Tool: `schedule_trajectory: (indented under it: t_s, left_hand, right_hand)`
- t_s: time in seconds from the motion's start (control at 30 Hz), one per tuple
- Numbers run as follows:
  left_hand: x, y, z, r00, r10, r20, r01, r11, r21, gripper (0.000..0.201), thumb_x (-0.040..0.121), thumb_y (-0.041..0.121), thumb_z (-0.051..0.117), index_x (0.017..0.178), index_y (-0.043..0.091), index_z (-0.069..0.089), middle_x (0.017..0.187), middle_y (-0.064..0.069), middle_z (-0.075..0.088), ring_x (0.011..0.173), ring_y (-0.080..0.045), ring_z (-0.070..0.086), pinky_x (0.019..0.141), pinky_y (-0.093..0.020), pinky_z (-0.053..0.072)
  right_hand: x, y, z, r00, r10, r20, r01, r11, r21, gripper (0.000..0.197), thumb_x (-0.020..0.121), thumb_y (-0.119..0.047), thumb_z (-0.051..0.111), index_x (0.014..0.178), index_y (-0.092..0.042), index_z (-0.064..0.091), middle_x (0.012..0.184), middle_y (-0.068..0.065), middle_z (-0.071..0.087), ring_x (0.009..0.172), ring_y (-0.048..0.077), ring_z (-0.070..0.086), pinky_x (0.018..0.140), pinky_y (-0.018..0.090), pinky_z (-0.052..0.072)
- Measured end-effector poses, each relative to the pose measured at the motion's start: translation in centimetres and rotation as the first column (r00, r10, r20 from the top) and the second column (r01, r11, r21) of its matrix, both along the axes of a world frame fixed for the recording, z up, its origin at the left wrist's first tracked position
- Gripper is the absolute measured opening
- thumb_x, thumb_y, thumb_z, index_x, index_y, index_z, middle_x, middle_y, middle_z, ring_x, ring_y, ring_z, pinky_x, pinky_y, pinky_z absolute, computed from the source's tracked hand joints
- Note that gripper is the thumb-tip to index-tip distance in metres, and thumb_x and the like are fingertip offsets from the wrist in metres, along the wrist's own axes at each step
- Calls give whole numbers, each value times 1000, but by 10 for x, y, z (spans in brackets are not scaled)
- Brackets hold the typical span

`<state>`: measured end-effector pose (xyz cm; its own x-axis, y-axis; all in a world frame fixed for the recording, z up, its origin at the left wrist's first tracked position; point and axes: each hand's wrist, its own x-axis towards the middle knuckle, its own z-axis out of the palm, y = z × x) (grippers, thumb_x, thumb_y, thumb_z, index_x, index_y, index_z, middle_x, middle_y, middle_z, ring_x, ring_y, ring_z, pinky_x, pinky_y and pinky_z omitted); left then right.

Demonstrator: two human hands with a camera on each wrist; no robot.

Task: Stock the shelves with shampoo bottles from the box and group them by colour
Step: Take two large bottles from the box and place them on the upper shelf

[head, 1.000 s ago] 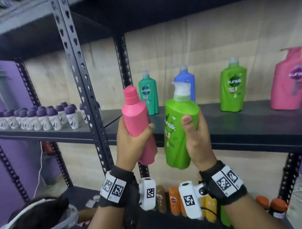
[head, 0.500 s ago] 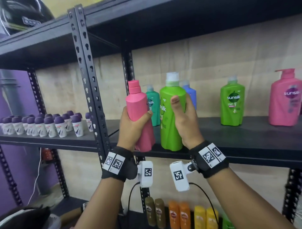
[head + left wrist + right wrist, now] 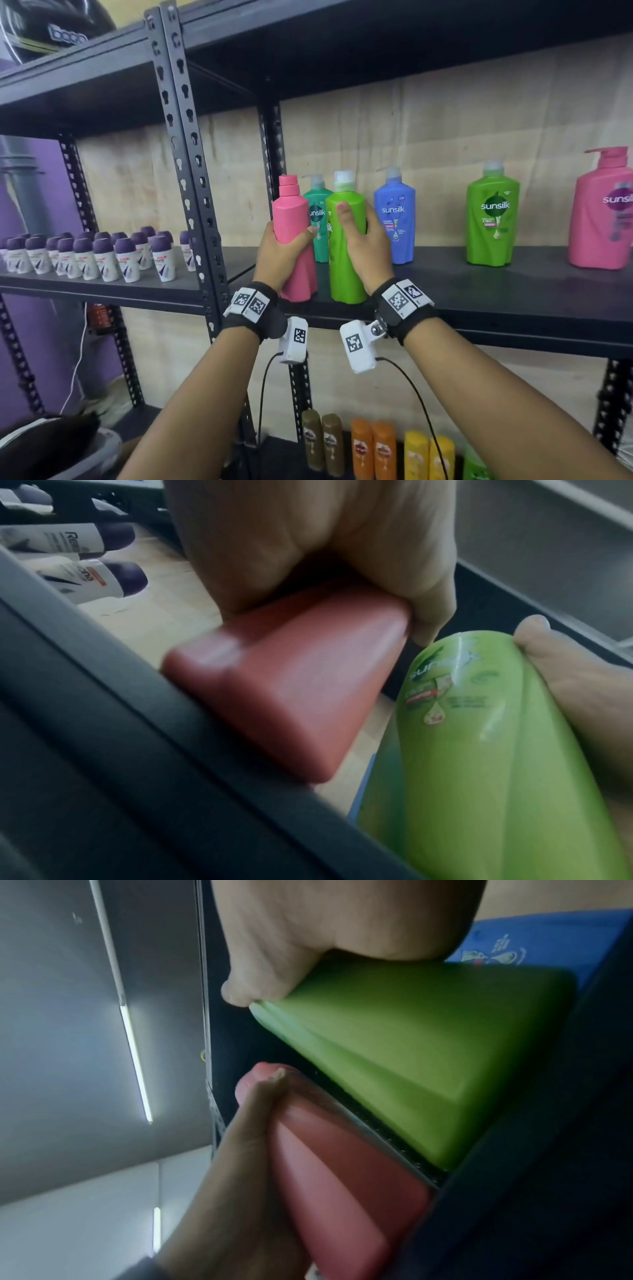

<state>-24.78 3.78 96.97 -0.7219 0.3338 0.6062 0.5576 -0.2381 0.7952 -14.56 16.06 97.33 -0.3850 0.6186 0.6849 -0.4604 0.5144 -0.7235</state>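
My left hand (image 3: 281, 255) grips the pink bottle (image 3: 294, 240), my right hand (image 3: 368, 251) the green bottle (image 3: 346, 236), both upright at the shelf (image 3: 513, 294) front edge; matching green and pink bottles stand well right, nearer my right

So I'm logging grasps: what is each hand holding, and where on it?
Left hand grips the pink bottle around its middle. Right hand grips the light green bottle around its middle, thumb on the front.
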Motion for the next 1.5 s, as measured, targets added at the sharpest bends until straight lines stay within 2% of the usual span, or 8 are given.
schedule_trajectory:
  t_s: [0.1, 0.23, 0.43, 0.67, 1.0, 1.13, 1.37, 1.5]
  left_hand:
    - [-9, 5, 2, 1000, 3, -16, -4, 999, -51, 73, 64, 63, 77, 117, 16, 57, 106, -9, 69, 94, -24, 71, 83, -45, 62]
    - [-21, 11, 7, 999, 37, -17, -39, 990, -132, 83, 63, 66, 75, 124, 14, 56, 112, -9, 69, 99, -25, 70, 90, -50, 59]
    - [-37, 16, 12, 997, 67, -29, -72, 967, -246, 84, 60, 73, 73, 123, 23, 50, 114, -4, 66, 100, -21, 68, 93, -49, 58]
    - [-39, 17, 7, 997, 79, -21, -82, 963, -257, 77, 74, 65, 76, 130, 20, 46, 118, -5, 64, 102, -22, 67, 92, -47, 58]
    - [-19, -1, -27, 973, 194, -127, -222, 936, -273, 64, 95, 46, 66, 148, 18, 44, 130, -1, 62, 106, -16, 62, 90, -30, 49]
    - [-8, -11, -34, 965, 228, -132, -257, 925, -279, 66, 97, 34, 66, 153, 9, 41, 147, -11, 55, 130, -24, 57, 111, -43, 46]
    - [25, -27, -47, 920, 318, -230, -361, 915, -178, 24, 99, 24, 60, 117, 11, 69, 113, -4, 61, 101, -18, 63, 96, -39, 51]
    - [47, -31, -67, 913, 293, -284, -349, 921, -172, 10, 100, 24, 59, 99, 21, 69, 89, 3, 68, 78, -4, 60, 73, -22, 48]
  right_hand:
    - [-12, 7, 3, 994, -75, 80, 73, 997, 27, 75, 78, -94, 41, 131, -43, 57, 116, -24, 67, 110, 4, 63, 92, 28, 46]
    - [-28, 20, 7, 983, -59, 176, 51, 997, 50, 73, 96, -71, 46, 152, -26, 37, 142, 0, 58, 127, 23, 58, 99, 30, 43]
    - [-37, 30, 17, 939, -92, 331, 71, 995, 77, 68, 101, -68, 35, 155, -27, 26, 144, 10, 57, 119, 33, 62, 84, 32, 40]
    - [-37, 23, 21, 932, -81, 352, 74, 997, 35, 72, 103, -62, 38, 159, -20, 25, 158, 13, 40, 142, 33, 45, 115, 42, 37]
    - [2, 11, 2, 849, -225, 479, 112, 961, 254, 66, 106, -28, 46, 163, -13, 18, 162, 11, 34, 147, 30, 36, 119, 41, 33]
    - [23, 3, -19, 828, -212, 519, 34, 943, 331, 76, 103, -35, 54, 164, -16, 13, 166, 7, 24, 151, 24, 28, 119, 33, 26]
    - [60, -13, -33, 790, -219, 572, -82, 888, 453, 57, 100, -43, 58, 151, -24, 41, 143, 1, 43, 127, 16, 50, 103, 26, 36]
    - [80, -23, -42, 831, -244, 500, -86, 831, 549, 21, 99, -28, 55, 117, -22, 65, 102, -11, 57, 86, 0, 56, 84, 28, 47]
